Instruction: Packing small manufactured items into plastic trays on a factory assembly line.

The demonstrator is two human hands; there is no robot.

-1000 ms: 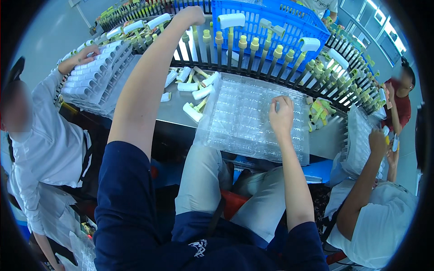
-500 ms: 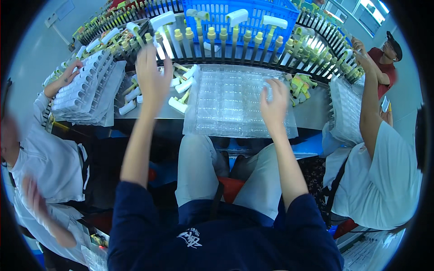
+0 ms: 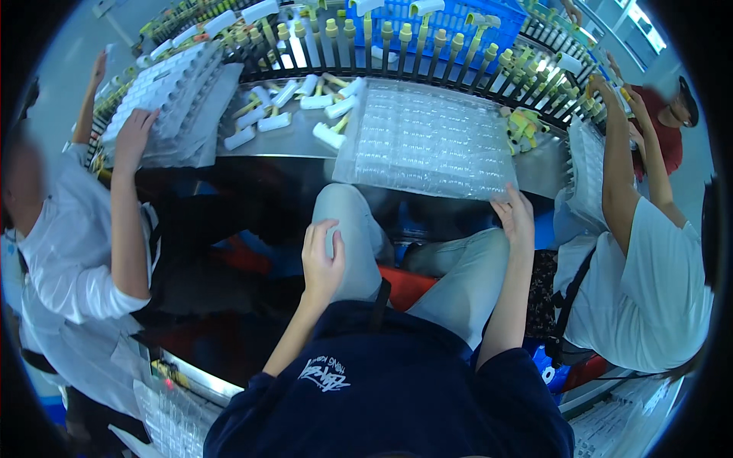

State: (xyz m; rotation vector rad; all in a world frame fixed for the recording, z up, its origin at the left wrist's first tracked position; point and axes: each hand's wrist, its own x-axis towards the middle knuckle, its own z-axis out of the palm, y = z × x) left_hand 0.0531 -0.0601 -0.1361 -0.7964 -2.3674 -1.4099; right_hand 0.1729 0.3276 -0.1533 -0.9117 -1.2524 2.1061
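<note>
My left hand [image 3: 323, 261] is over my left thigh, empty, its fingers loosely curved and thumb apart. By the tray's near right corner is my right hand [image 3: 516, 219], fingers apart; whether a fingertip touches the edge I cannot tell. The clear plastic tray [image 3: 427, 141], with rows of moulded pockets, lies on the bench and juts over its front edge. Left of it lie several loose T-shaped pieces [image 3: 275, 121] with white heads and yellowish stems. A small heap of yellow-green pieces [image 3: 524, 130] sits at its right.
Behind the tray runs a row of dark upright pegs [image 3: 382, 65] with yellowish tops, some bearing T-shaped pieces. A blue crate [image 3: 458, 47] stands beyond. Stacked trays [image 3: 164, 99] are at left, more trays [image 3: 586, 164] at right. Co-workers sit on both sides [image 3: 84, 229].
Both my hands have come back from the bench: the left from the pegs to my thigh, the right from over the tray to its near corner. The view has shifted.
</note>
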